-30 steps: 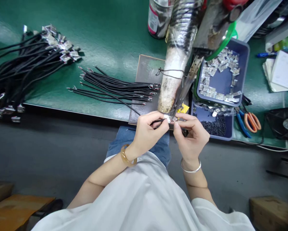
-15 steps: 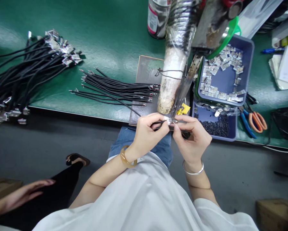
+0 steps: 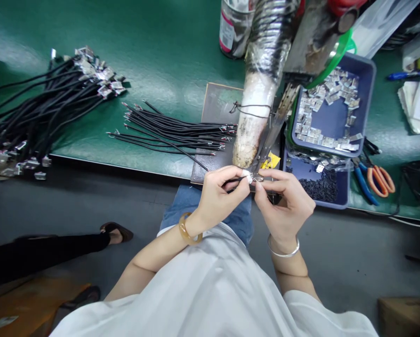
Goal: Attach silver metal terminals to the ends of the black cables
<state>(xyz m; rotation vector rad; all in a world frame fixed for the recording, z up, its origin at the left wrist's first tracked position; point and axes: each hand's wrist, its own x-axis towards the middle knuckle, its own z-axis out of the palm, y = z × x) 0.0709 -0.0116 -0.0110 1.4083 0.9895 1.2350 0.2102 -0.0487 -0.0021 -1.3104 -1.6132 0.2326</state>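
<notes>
My left hand (image 3: 221, 191), with white wrap on a fingertip, pinches a black cable (image 3: 233, 179) near its end. Thumb and fingers of my right hand (image 3: 283, 199) are closed at the cable's bared tip, on something too small to make out. Both hands meet in front of a metal soldering stand (image 3: 278, 117), below a white wrapped hose end (image 3: 250, 121). To the left lies a row of black cables (image 3: 167, 128) with stripped ends, partly on a dark board (image 3: 217, 103). A larger bundle of cables with metal connectors (image 3: 104, 75) is at the far left.
A blue tray of metal connector shells (image 3: 369, 93) overlaps a lower tray (image 3: 343, 199) of small black pieces. Pliers (image 3: 366, 185) and orange-handled scissors (image 3: 381, 181) lie right of them. A jar (image 3: 227, 32) stands behind. Another person's leg (image 3: 55, 245) shows at lower left.
The whole view has shifted slightly, moving the table things a little to the right. The other person's hand at lower left is gone from view and the leg has moved. My hands keep nearly the same pose.
</notes>
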